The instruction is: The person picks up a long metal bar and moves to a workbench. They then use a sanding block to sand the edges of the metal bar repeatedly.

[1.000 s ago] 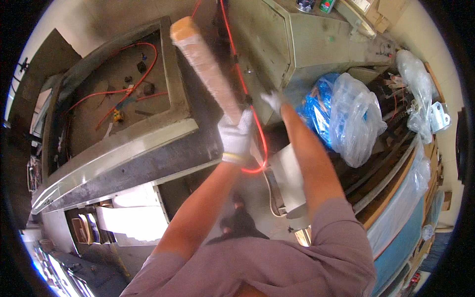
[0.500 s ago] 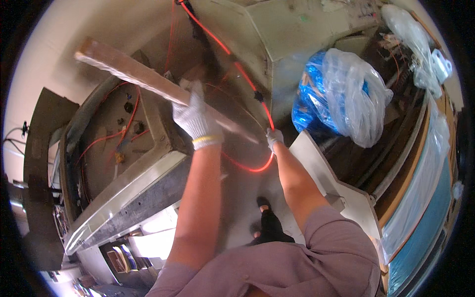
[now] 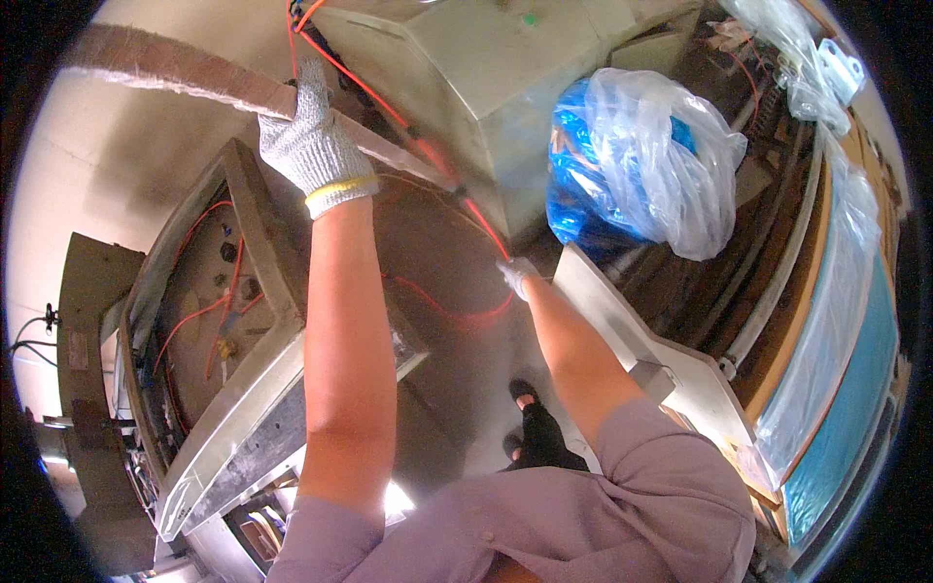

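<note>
1. Two gloved hands were at work; the left hand [image 3: 313, 146] had its fingers clamped on a long wooden bar [image 3: 185, 78], raised above an open metal cabinet [image 3: 228, 360]
2. right hand [image 3: 517, 274] pinched an orange cable [image 3: 457, 313], fingers together, near a blue plastic bag [image 3: 641, 155]

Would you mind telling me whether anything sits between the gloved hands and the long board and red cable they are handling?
Nothing visible: the left hand already grips the long board, and the right hand touches the red cable.
</note>
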`<move>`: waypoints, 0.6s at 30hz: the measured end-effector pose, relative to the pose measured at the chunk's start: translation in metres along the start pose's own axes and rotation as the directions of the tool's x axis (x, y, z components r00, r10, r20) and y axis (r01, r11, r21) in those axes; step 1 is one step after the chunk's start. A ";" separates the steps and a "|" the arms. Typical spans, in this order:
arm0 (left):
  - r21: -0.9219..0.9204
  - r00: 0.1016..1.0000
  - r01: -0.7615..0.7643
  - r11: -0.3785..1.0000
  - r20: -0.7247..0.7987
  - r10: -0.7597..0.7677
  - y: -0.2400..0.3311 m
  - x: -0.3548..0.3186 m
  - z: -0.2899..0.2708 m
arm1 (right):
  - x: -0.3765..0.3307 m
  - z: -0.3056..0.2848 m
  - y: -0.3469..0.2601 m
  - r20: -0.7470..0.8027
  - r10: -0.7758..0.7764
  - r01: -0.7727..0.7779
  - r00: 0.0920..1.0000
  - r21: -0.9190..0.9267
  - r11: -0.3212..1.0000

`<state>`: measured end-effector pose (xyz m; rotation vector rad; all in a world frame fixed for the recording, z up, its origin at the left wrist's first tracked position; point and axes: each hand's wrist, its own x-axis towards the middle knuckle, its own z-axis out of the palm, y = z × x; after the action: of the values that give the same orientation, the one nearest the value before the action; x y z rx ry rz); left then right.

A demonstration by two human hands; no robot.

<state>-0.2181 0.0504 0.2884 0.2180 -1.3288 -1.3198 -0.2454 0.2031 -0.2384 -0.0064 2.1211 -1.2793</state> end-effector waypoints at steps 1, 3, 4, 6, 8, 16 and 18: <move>-0.011 1.000 0.000 1.000 0.018 0.000 0.001 -0.004 0.008 | 0.014 -0.003 0.022 0.056 -0.008 0.003 0.998 0.088 0.996; 0.115 1.000 -0.004 0.993 0.005 0.003 -0.005 -0.002 -0.013 | -0.003 0.021 0.035 0.109 0.051 -0.068 0.993 0.152 0.986; 0.130 1.000 0.000 0.992 -0.021 0.002 -0.007 -0.001 -0.022 | -0.014 0.029 0.043 0.133 0.083 -0.106 0.988 0.180 0.978; 0.077 1.000 0.005 0.997 -0.012 -0.004 0.001 -0.005 -0.004 | 0.001 0.025 0.076 0.063 0.101 -0.113 0.993 0.236 0.965; 0.024 1.000 0.015 1.000 -0.009 -0.015 0.000 -0.008 -0.008 | -0.010 0.023 0.089 0.118 0.062 -0.082 0.991 0.170 0.982; 0.076 0.985 0.156 0.985 -0.084 -0.149 0.067 -0.043 -0.109 | -0.210 0.009 -0.096 0.375 -0.092 -0.139 0.923 0.546 0.826; -0.215 0.966 0.240 0.947 -0.043 -0.255 0.118 -0.055 -0.125 | -0.268 0.002 -0.147 0.462 -0.311 -0.225 0.830 0.790 0.570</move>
<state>-0.0397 0.0660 0.3052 0.2911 -1.1195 -1.6383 -0.0798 0.2104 0.0183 -0.0326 0.8649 -1.9162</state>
